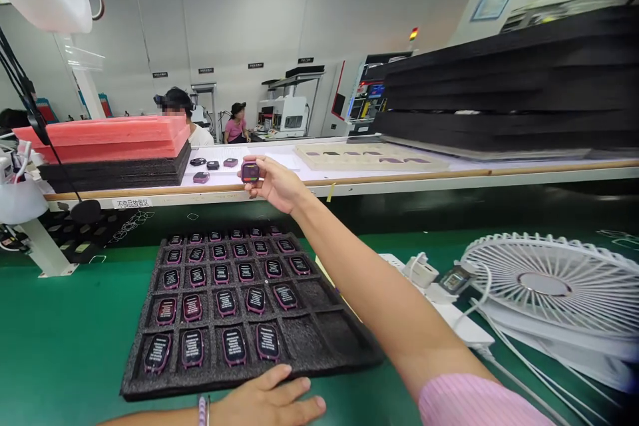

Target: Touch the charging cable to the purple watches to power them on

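watch pinched in the right hand by the far shelf; left hand spread, unclenched, at the near edge of the tray.

Desk: flat green surface. A black foam tray lies on it, just beyond the left fingers. Well to the right of these fingers are a white power strip and, farther right, a white fan. A white stand base sits far to their left.

Shelf — raised at the back of the desk. Four loose watches lie left of the right fingers; farther left, black foam sheets support red foam. Right of the same fingers: a beige tray, then — farther right — a black foam stack.
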Demonstrator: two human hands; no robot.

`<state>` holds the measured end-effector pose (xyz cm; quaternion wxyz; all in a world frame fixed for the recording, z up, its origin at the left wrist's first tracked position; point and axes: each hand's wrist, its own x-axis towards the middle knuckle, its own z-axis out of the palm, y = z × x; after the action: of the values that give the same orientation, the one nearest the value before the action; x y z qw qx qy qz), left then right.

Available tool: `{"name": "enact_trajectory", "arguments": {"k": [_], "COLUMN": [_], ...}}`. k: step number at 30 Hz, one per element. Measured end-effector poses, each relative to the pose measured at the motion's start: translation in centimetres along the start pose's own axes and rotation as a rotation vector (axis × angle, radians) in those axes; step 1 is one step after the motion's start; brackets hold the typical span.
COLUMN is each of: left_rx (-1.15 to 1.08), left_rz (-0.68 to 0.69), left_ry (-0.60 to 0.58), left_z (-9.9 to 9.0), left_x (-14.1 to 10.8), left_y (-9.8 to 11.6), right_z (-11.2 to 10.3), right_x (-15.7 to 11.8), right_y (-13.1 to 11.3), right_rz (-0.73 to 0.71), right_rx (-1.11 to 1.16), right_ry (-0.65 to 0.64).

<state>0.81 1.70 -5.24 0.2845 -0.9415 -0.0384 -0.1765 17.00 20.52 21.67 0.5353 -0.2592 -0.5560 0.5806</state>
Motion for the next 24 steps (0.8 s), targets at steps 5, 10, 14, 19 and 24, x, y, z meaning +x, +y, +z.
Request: {"name": "enact_trajectory", "arguments": {"k": [5,10,14,19,24], "left_rx": [-0.053,0.018,0.004,-0.090,-0.177], "left_rz": [0.033,0.023,0.014,0.009,-0.024], "left_ry": [-0.103,-0.029,-0.007,-0.052,-0.110], "left_z": [0.8,0.4,-0.3,-1.7,-3.0], "left_x": [-0.1,-0.1,0.0,0.4,0.6], "left_y": [0.2,0.0,-0.3,-0.7,-0.8], "right_z": [0.2,0.5,1.0,1.3,1.1], "right_x": [1.7,1.1,-0.1,-0.9,-1.4], "right_y": [-1.7,-2.3,-2.5,-2.5,-2.3], "right_rz": [-0.078,-0.147,-0.175,-0.183,-0.202], "right_rx": [-0.022,-0.072,-0.145,-0.174,-0.187], "right_ry": [-0.057,-0.135,-0.170,-0.183,-0.212]}}
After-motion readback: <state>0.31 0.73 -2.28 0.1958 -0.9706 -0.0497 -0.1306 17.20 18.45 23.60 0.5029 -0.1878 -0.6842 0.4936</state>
